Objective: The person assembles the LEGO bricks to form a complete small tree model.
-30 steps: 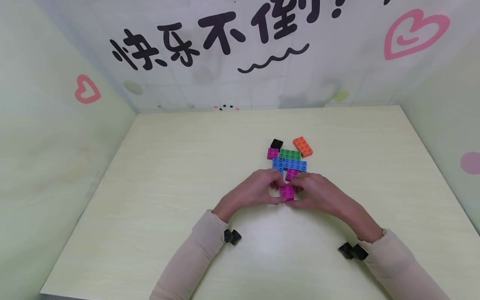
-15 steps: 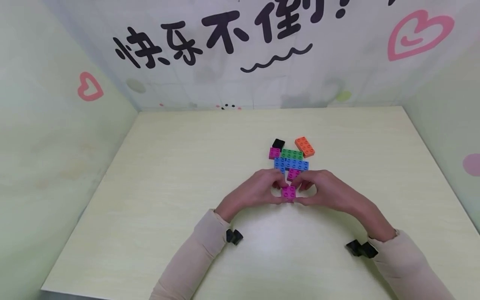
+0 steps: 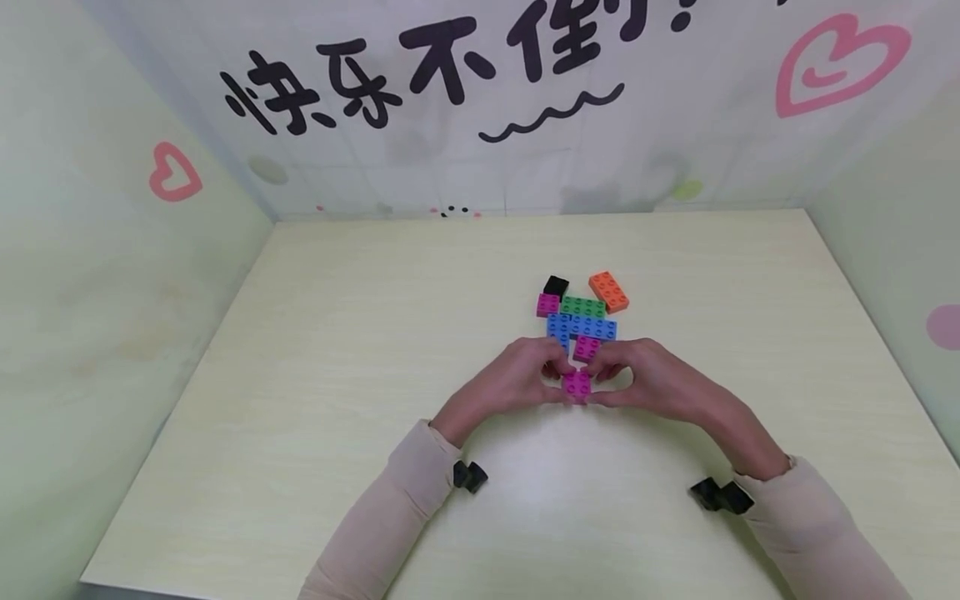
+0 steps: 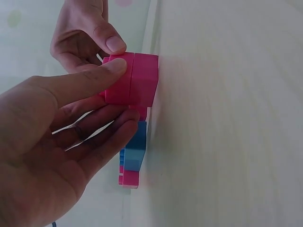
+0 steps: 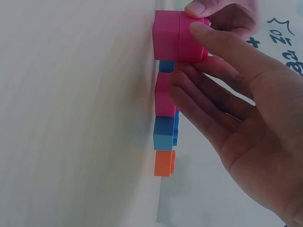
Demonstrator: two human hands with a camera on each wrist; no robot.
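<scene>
Two pink toy building bricks [image 3: 577, 387] stand stacked one on the other, with a thin seam between them in both wrist views. My left hand [image 3: 523, 375] pinches the upper brick [image 4: 118, 87] from the left, thumb on its near face and fingers behind. From the right, my right hand [image 3: 647, 374] pinches the same upper brick [image 5: 190, 45] with thumb and fingers. The lower brick [image 5: 165, 35] sits at the tabletop. Just beyond the fingertips lies another pink brick [image 3: 586, 348].
Behind the hands lie blue bricks [image 3: 594, 327], a green brick [image 3: 582, 307], a small pink brick [image 3: 548, 305], a black brick [image 3: 556, 287] and an orange brick [image 3: 609, 292]. A printed wall [image 3: 420, 158] borders the back of the pale table [image 3: 337, 333].
The right hand has shifted slightly right and its thumb has drawn back to the brick's right side. The left hand and the bricks stay in place.
</scene>
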